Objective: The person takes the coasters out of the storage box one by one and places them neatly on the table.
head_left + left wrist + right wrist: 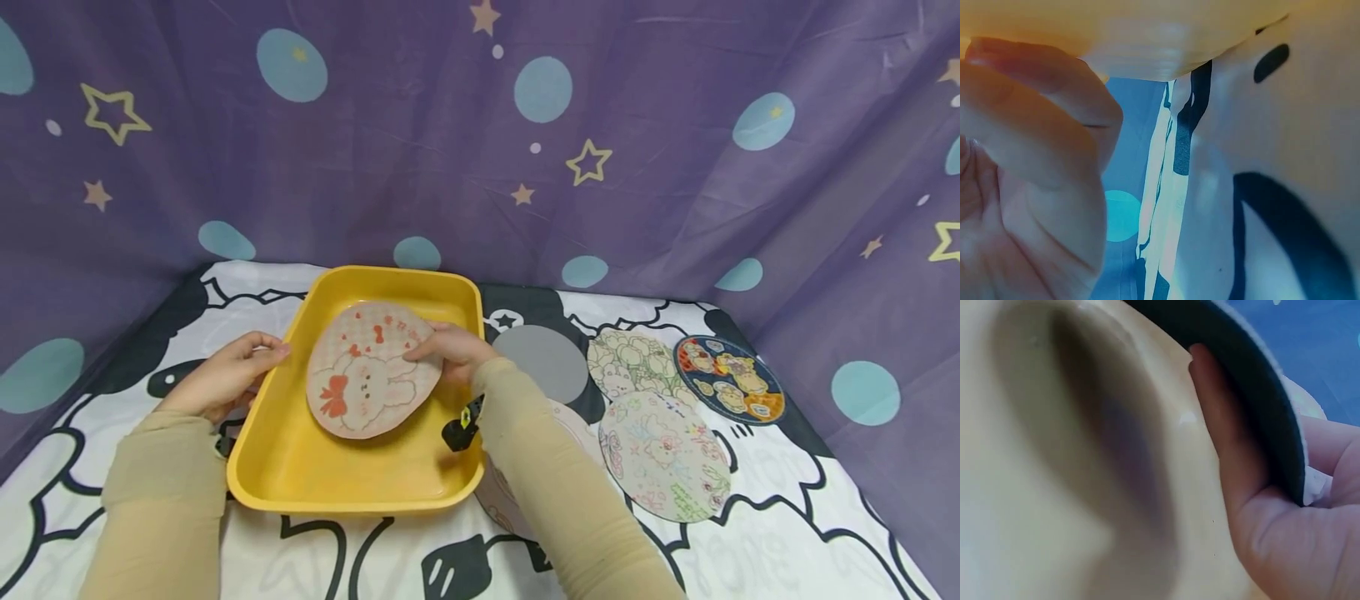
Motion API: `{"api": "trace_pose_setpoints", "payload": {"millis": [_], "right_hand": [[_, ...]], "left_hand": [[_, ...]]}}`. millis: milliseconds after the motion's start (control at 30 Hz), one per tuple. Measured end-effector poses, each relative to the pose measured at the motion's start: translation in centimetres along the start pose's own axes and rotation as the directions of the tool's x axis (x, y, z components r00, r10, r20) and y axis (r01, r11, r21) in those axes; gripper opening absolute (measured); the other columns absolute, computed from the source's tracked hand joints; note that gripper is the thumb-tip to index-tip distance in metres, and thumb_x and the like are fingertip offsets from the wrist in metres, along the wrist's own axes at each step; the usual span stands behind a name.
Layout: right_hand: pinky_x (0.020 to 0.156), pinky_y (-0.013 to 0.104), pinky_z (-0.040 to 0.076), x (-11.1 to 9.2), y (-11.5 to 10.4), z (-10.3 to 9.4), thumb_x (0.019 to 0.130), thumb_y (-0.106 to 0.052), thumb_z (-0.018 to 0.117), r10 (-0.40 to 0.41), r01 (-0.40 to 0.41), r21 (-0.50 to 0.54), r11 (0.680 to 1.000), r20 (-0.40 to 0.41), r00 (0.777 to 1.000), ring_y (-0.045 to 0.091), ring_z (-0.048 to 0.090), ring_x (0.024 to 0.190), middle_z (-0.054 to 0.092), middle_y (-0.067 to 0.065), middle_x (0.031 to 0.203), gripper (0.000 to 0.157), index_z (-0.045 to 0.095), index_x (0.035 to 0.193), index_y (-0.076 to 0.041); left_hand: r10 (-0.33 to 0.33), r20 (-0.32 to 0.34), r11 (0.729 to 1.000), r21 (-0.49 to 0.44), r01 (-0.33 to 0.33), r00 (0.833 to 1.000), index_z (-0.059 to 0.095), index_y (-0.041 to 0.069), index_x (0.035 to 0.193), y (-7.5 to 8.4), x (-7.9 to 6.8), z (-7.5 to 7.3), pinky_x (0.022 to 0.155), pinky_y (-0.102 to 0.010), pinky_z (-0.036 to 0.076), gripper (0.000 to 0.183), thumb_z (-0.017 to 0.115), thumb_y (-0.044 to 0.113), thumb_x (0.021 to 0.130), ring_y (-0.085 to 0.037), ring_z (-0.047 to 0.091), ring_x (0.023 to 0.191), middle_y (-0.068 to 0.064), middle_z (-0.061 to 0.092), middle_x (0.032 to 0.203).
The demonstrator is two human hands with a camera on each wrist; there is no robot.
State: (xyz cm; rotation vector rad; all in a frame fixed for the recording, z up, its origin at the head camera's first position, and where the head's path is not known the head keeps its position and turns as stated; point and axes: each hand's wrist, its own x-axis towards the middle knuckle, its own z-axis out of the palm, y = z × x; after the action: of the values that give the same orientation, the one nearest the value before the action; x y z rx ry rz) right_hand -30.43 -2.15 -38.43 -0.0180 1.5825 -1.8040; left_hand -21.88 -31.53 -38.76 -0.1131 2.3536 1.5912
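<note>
A yellow plastic tub (352, 492) with high walls stands on the cloth. My left hand (232, 373) holds its left rim, fingers bent against the outer wall; the left wrist view shows these fingers (1054, 94) right under the tub's side. Inside the tub, my right hand (459, 350) pinches a round pink mat (367, 367) printed with a white rabbit, a red bow and hearts. The thumb lies on the printed face, the fingers beneath. In the right wrist view the mat's dark underside (1260, 381) curves up above the tub's yellow floor (1035, 537).
Right of the tub lie several round mats: a grey one (543, 362), a doodle-printed one (663, 458), a pale green one (626, 358) and a dark blue one (727, 379). A pink mat (498, 500) is partly under my right forearm. A purple curtain (480, 167) hangs behind.
</note>
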Motion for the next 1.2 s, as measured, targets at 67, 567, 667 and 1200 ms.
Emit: {"api": "trace_pose_setpoints", "payload": {"millis": [67, 567, 667, 1200], "right_hand": [[0.074, 0.032, 0.06, 0.0, -0.1, 0.0, 0.089, 0.011, 0.06, -0.008, 0.008, 0.03, 1.0, -0.005, 1.0, 0.018, 0.069, 0.079, 0.07, 0.006, 0.098, 0.052, 0.057, 0.137, -0.011], [0.064, 0.031, 0.06, -0.5, -0.7, -0.6, 0.093, 0.009, 0.056, -0.085, 0.085, 0.171, 0.982, -0.008, 0.996, 0.019, 0.072, 0.074, 0.069, 0.008, 0.096, 0.056, 0.049, 0.143, -0.015], [0.065, 0.031, 0.06, -0.6, -0.8, -0.8, 0.093, 0.011, 0.054, -0.123, 0.121, 0.211, 0.97, -0.002, 0.992, 0.019, 0.071, 0.077, 0.068, 0.008, 0.1, 0.058, 0.047, 0.145, -0.016], [0.069, 0.033, 0.06, -2.0, -2.2, -1.2, 0.092, 0.015, 0.053, -0.213, 0.224, 0.367, 0.903, -0.072, 0.974, 0.022, 0.07, 0.086, 0.065, 0.011, 0.112, 0.063, 0.046, 0.144, -0.019]], "left_hand": [[0.002, 0.005, 1.0, 0.002, -0.002, 1.0, 0.033, 0.0, 0.125, 0.0, -0.1, 0.0, 0.056, -0.028, 0.05, 0.052, 0.044, 0.046, 0.104, -0.012, 0.06, 0.066, -0.001, 0.064, 0.089], [0.032, 0.003, 0.999, 0.008, -0.032, 0.999, 0.033, 0.0, 0.123, -0.1, 0.2, 0.1, 0.054, -0.03, 0.052, 0.046, 0.042, 0.042, 0.106, -0.011, 0.064, 0.068, -0.001, 0.065, 0.092], [0.029, -0.002, 1.0, 0.007, -0.029, 1.0, 0.034, 0.001, 0.123, -0.1, 0.2, 0.1, 0.055, -0.029, 0.053, 0.045, 0.042, 0.041, 0.106, -0.011, 0.064, 0.069, -0.001, 0.064, 0.093], [0.019, -0.004, 1.0, 0.007, -0.019, 1.0, 0.035, 0.001, 0.121, 0.0, -0.1, 0.2, 0.056, -0.03, 0.053, 0.046, 0.045, 0.043, 0.104, -0.012, 0.063, 0.07, -0.002, 0.063, 0.093]]}}
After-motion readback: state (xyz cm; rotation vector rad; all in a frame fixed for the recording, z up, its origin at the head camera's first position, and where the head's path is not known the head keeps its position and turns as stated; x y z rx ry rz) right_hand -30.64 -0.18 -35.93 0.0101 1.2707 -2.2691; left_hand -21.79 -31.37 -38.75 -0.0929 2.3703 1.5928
